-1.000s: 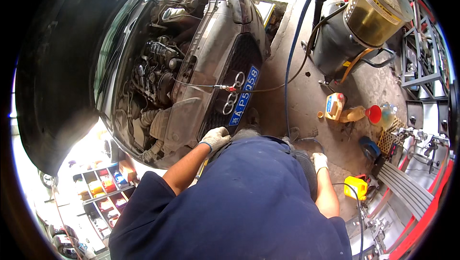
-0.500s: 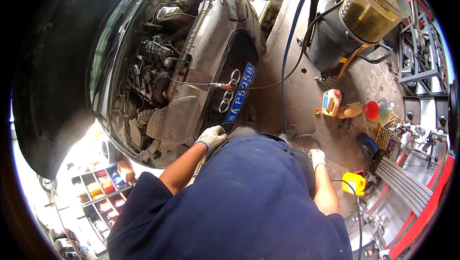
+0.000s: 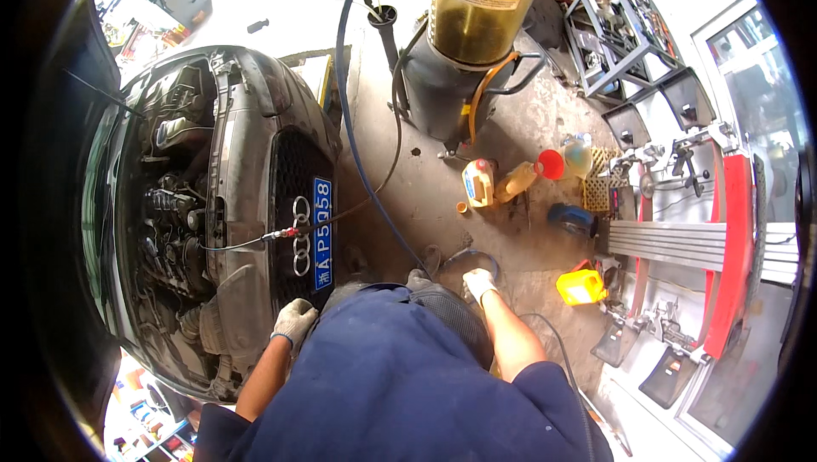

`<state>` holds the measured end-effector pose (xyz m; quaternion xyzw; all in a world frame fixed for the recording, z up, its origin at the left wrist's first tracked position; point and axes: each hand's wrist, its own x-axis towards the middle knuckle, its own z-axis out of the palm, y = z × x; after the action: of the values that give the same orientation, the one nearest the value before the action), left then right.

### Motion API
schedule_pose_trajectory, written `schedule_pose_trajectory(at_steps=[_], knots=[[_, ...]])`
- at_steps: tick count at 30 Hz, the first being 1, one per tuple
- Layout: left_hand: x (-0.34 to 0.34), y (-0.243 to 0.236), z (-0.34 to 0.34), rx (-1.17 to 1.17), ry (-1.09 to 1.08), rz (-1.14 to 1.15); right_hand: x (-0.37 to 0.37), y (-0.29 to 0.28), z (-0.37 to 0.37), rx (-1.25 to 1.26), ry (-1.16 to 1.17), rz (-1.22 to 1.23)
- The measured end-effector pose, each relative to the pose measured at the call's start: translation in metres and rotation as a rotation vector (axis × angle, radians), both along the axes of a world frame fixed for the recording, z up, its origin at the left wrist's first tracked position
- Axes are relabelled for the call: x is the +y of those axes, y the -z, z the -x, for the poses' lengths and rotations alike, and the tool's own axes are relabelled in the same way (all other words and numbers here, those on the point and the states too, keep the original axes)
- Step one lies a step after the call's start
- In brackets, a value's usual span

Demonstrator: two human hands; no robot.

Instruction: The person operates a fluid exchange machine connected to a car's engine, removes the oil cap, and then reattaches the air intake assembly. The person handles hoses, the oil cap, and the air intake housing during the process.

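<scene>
My left hand (image 3: 295, 320), in a pale work glove, rests flat at the front bumper of a dark car (image 3: 240, 249) on the left. To the right of my body hangs my right hand (image 3: 479, 283), also gloved; its fingers are curled and nothing shows in them. The car's bonnet is raised over the engine (image 3: 170, 224). A thin tube (image 3: 234, 246) runs from the engine across the grille to a red valve fitting (image 3: 292, 232). From there a dark hose (image 3: 387, 181) leads to a black fluid-extractor tank (image 3: 447, 92) with a clear bowl of dark liquid.
A blue hose (image 3: 351, 113) crosses the floor in front of me. Oil jugs (image 3: 479, 185), a red funnel (image 3: 550, 165) and a yellow jug (image 3: 581, 288) stand to the right. Beyond is a red-and-grey metal rig (image 3: 730, 249). A black cable (image 3: 562, 347) trails beside me.
My view has turned right, so the car sits further left and more of the right-hand rig shows. My right hand has swung forward; my left stays by the bumper.
</scene>
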<state>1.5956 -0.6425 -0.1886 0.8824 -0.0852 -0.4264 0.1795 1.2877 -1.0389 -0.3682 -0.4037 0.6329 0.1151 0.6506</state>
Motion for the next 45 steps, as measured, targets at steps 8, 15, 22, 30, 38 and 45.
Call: schedule_pose_trajectory(at_steps=[8,15,22,30,38,45], knots=[[-0.004,-0.006,0.002,-0.001,0.0,-0.015,0.007,0.009,0.004,0.041,-0.054,0.056],[-0.005,-0.005,0.001,-0.006,0.039,-0.038,0.006,0.025,0.01,0.059,-0.083,0.066],[-0.013,-0.009,0.004,-0.04,0.064,-0.026,0.004,0.036,0.015,0.114,-0.13,0.094],[-0.009,-0.004,0.004,-0.04,0.08,-0.044,0.009,0.05,0.022,0.098,-0.15,0.134],[-0.002,0.004,0.002,-0.021,0.055,-0.023,0.007,0.049,0.018,0.09,-0.16,0.144],[-0.014,-0.007,0.004,-0.033,0.056,-0.009,0.005,0.044,0.018,0.11,-0.176,0.134]])
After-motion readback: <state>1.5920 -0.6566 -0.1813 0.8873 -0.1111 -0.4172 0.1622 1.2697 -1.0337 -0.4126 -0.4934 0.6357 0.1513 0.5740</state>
